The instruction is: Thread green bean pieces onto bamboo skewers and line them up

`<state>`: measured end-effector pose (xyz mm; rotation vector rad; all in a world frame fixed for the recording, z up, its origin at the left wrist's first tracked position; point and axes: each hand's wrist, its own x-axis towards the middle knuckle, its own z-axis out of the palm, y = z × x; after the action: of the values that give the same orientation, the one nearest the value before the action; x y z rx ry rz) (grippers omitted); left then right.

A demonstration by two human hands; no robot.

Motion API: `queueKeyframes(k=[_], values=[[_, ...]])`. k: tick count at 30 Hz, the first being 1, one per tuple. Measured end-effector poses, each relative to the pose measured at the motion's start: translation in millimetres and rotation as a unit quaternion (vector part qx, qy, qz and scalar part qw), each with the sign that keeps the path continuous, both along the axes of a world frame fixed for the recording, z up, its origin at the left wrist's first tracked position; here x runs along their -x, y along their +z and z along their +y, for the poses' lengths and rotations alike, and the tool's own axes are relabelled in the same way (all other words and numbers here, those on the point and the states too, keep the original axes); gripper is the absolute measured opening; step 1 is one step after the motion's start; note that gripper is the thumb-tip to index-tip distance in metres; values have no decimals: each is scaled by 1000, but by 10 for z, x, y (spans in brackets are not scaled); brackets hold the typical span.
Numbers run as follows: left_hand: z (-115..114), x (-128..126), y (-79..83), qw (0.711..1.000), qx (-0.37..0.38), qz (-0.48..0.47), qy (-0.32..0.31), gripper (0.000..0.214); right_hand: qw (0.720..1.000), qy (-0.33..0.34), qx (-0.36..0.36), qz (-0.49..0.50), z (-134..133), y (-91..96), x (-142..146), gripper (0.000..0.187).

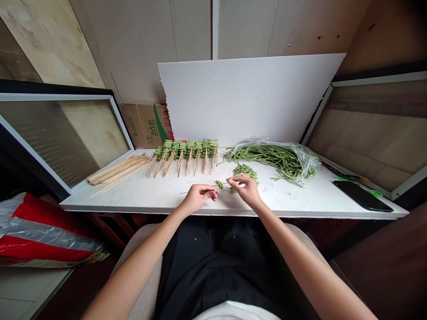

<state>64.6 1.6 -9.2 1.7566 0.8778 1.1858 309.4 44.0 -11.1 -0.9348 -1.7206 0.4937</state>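
Note:
My left hand [198,196] is closed in a pinch on a thin bamboo skewer [187,191] that lies level above the white table's near edge. A small green bean piece [219,184] sits on the skewer between my hands. My right hand [244,187] is closed, pinching another bean piece at the skewer's tip. Just beyond it lies a small heap of cut bean pieces [246,170]. A row of finished bean skewers [185,154] lies further back, left of centre.
A bundle of bare skewers [116,172] lies at the left of the white table [160,195]. An open plastic bag of long green beans [278,158] sits at the back right. A black phone [362,195] lies at the far right. A white foam board [247,95] stands behind.

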Motion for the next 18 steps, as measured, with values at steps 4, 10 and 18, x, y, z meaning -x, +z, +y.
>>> queueKeyframes(k=[4,10,18], values=[[71,42,-89,1000,12,15,20,39,972,-74,-64,-216,165,-101,-277,28],[61,36,-78,999,5,19,27,34,955,-73,-71,-277,156,-153,-287,13],[-51,-29,47,998,42,-18,41,52,961,136,-125,-204,-306,292,182,30]])
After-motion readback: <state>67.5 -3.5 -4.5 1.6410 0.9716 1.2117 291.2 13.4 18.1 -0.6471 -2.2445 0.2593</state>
